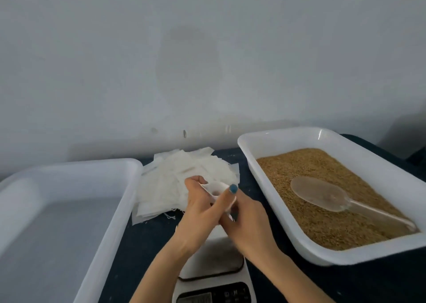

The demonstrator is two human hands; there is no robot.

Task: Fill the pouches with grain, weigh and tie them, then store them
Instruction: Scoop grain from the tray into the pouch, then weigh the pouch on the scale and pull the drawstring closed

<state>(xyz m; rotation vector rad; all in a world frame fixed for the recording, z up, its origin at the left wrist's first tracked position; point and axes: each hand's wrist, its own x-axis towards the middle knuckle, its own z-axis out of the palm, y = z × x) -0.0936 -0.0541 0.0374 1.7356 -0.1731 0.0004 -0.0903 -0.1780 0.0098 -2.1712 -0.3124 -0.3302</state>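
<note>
Pale grey wall [207,60] is seen behind a dark bench [143,240], on which everything is set within easy reach. A single pouch [214,188] is held up over the scale [214,268], just on the near side of the pile of flat pouches [179,182]. It is pinched by the curled fingers of the left hand [198,210] on one side and by the thumb and fingers of the right hand [244,222] on the other, so that its mouth is pulled open (judged to be in readiness for filling). Grain [322,169] lies in the white tray [276,134] on the right, and a translucent spoon [322,194] rests on it with the handle towards the near right, where it can be taken by the right hand. A second white tray [69,164] stands on the left, probably meant for finished pouches. Filling, weighing and tying are judged not yet done for this pouch
</note>
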